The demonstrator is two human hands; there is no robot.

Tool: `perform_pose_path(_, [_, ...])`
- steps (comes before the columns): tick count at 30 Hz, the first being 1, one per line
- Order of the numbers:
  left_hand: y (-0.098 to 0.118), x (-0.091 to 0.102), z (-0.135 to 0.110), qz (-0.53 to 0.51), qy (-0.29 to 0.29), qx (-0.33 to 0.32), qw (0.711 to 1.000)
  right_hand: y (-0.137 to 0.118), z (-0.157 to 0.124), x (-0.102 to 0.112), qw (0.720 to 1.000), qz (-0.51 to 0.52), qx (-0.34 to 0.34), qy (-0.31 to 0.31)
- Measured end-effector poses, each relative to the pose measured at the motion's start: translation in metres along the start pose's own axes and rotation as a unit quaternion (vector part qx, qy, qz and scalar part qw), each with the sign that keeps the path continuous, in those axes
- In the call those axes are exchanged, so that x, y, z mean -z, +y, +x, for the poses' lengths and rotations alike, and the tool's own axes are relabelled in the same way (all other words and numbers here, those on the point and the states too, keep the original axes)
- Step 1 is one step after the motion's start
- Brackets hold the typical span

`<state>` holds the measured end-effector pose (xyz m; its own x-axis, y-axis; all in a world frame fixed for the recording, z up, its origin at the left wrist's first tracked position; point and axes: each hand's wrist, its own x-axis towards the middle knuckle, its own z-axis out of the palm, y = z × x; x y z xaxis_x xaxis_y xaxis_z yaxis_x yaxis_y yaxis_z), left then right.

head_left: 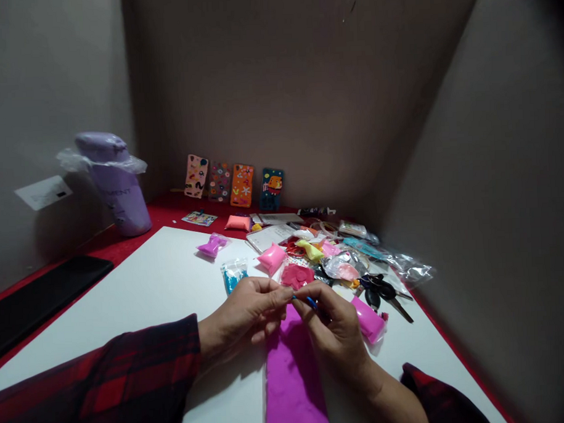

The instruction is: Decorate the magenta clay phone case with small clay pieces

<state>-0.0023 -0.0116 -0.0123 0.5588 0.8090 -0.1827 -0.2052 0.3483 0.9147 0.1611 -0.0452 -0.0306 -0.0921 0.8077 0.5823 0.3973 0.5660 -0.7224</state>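
Observation:
My left hand [248, 314] and my right hand [334, 324] meet over a white board [141, 296], fingertips pinched together on a small blue piece of clay [308, 301]. Both hands are closed. Under them lies a long magenta slab [292, 374] that runs toward me. A pink clay packet [369, 319] lies just right of my right hand. A blue clay packet [233, 275] and a dark pink piece [296, 276] sit just beyond my fingers. Red plaid sleeves cover both forearms.
Several clay packets, plastic bags and black scissors [381, 291] crowd the board's far right. Several decorated phone cases [241, 185] lean on the back wall. A purple bottle [117, 183] stands at the left, a black flat object [39, 300] lies on the red table.

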Motion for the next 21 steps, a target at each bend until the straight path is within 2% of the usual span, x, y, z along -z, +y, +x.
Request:
perform_pose_path(7, [0.0045,-0.0026,-0.0014,0.0,-0.002,0.024,1.0,0.0002,-0.0011,0.0004,1.0,0.006,-0.012,-0.012])
perform_pose_path(21, [0.0056,-0.0049,-0.0001,0.0,0.002,0.018,1.0,-0.001,0.0002,0.0008,1.0,-0.009,-0.006,-0.011])
